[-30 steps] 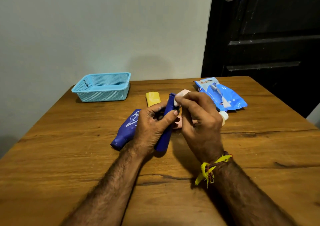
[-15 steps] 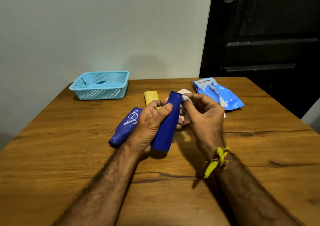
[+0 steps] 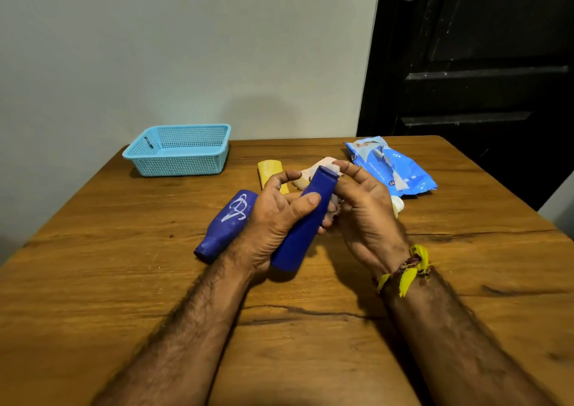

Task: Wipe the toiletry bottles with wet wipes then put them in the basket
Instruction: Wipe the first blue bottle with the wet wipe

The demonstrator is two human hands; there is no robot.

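- Change: the left hand (image 3: 276, 219) is tipping the dark blue bottle (image 3: 306, 219) up more than a second ago. Its far end was low and partly behind the right fingers; now it is showing clear at the top.
- The wet wipe (image 3: 333, 169) was bunched over the far tip; now it is lying further down the right flank, pressed there by the right hand (image 3: 362, 216).
- Judgement: wiping is moving from the end to the body of this bottle. Step still in progress, not ready for the basket.
- Left hand: thumb across the front, fingers curled round the back, clamped on the bottle mid-body.
- Right hand: fingers bent round the wipe, pinching it against the bottle's upper right side.
- Bottle location: held just above the worktop (image 3: 124, 281), centre of view, between both hands; I cannot tell whether the near end is touching the wood.
- Axis: long axis is running from near-left to far-right, tilted up. Narrower end is pointing away and up; wider end is pointing towards the person.
- Second blue bottle (image 3: 228, 223) with a white logo is lying flat just left of the left hand, its narrow end towards the near-left.
- Yellow bottle (image 3: 270, 169) and a pale one (image 3: 313, 169) are lying behind the hands, partly hidden.
- Basket (image 3: 180, 150) is sitting far left, well apart; no bottles visible inside.
- Wipes pack (image 3: 391, 166) is lying far right, flap open.
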